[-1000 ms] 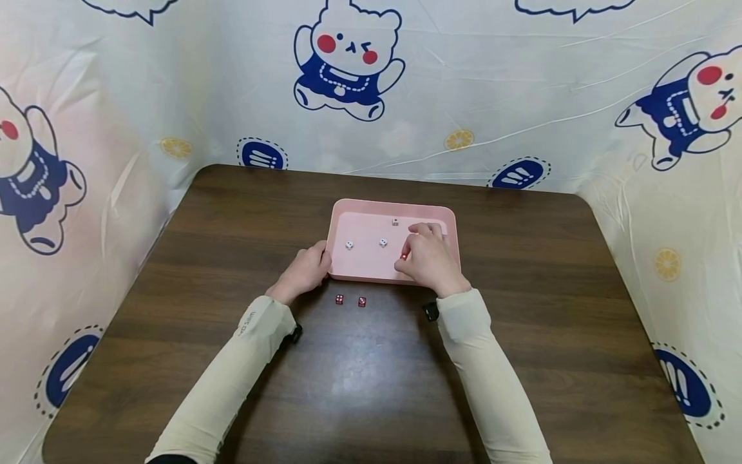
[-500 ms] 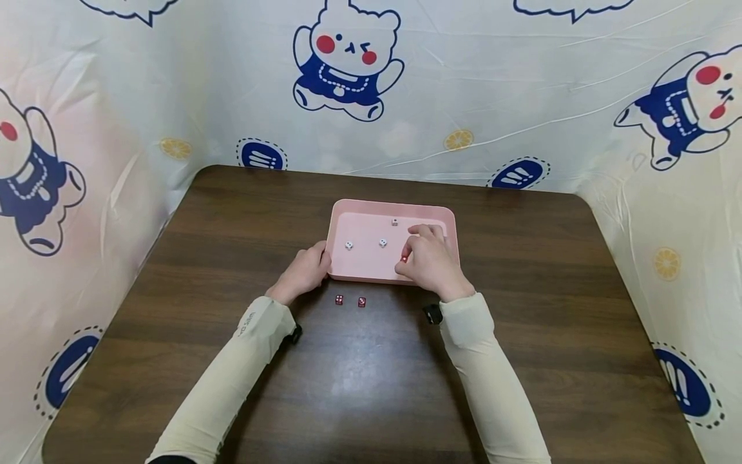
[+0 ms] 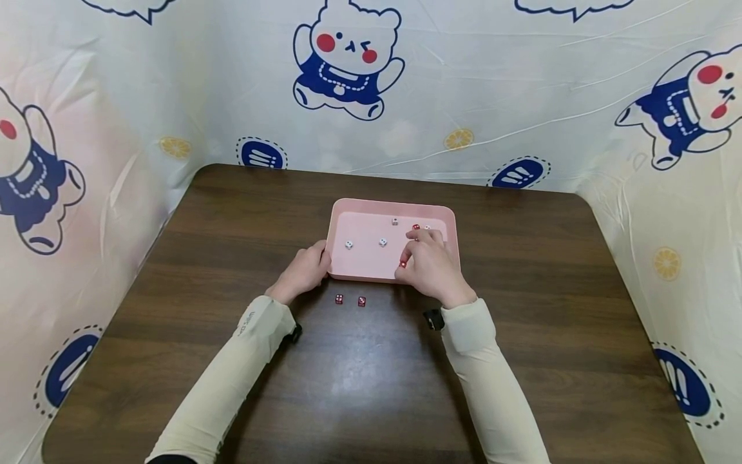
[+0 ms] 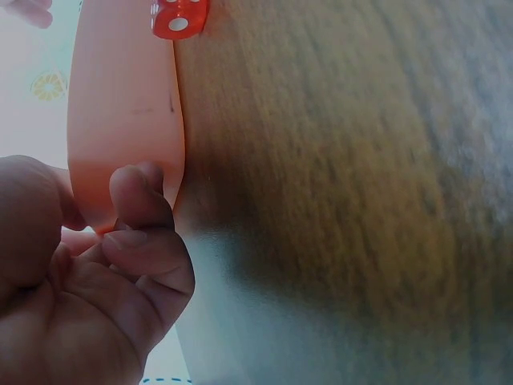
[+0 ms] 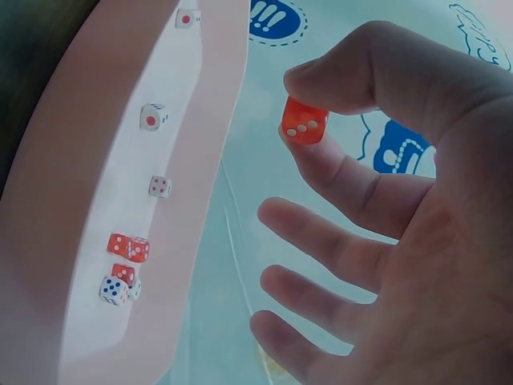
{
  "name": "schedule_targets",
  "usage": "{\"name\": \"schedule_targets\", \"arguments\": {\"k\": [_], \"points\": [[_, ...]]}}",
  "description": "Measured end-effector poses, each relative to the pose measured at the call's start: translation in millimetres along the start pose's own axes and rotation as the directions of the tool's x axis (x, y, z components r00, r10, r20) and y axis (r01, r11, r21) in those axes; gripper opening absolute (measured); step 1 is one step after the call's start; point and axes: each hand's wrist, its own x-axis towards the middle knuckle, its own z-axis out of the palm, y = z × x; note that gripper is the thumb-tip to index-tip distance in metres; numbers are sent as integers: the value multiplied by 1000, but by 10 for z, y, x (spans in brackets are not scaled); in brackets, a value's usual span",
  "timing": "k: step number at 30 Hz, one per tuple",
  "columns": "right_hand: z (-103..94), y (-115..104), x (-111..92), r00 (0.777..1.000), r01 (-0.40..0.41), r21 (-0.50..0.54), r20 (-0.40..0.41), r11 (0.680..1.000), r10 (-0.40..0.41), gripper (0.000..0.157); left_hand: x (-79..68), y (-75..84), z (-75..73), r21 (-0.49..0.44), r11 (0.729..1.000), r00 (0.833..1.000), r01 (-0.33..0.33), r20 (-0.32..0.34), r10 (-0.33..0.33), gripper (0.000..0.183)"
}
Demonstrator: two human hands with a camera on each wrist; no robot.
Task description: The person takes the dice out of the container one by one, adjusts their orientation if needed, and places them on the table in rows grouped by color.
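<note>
over the pink tray, bright red die, white pips

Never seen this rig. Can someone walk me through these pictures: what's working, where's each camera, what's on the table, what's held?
No machine here: a person works with two bare hands. The wide picture comes from a head-worn camera looking forward and down; the two close-ups come from cameras on the left and right wrists. On the brown table lies a pink tray with white dice and red dice in it. Two more red dice sit on the table, on the person's side of the tray. The left hand grips the tray's left end; the right hand pinches a single red die between thumb and index finger.
</note>
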Motion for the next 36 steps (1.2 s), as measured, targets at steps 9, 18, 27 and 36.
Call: {"name": "schedule_targets", "arguments": {"k": [9,18,27,36], "points": [[-5,-46,-49,1000,25,-8,-11,1000,-25,10,-6,5,0,-2,1000,1000,0,-4,0,30],[5,-69,-83,999,34,-7,3,999,-34,9,-5,1,6,-7,1000,1000,4,-2,-4,31],[11,-82,-120,999,52,1,9,999,-52,8,-1,-4,3,4,1000,1000,2,-10,-2,30],[88,-92,-154,997,57,16,53,998,-58,6,-10,-9,0,1,1000,1000,18,3,-18,31]]}}
